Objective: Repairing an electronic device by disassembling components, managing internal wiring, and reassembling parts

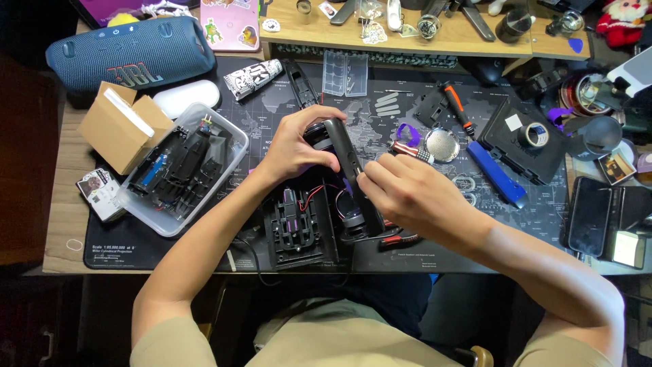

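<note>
While our left hand (299, 146) grips the black speaker housing (343, 160) upright over the map-printed desk mat (407, 109) to steady it, our right hand's (401, 194) fingers pinch its side edge above the opened black chassis (299, 228).

The plastic tub (182, 170) sat toward the surface's (61, 224) left edge, the cardboard box (122, 126) just behind it, the speaker (132, 54) in the far left corner.
</note>
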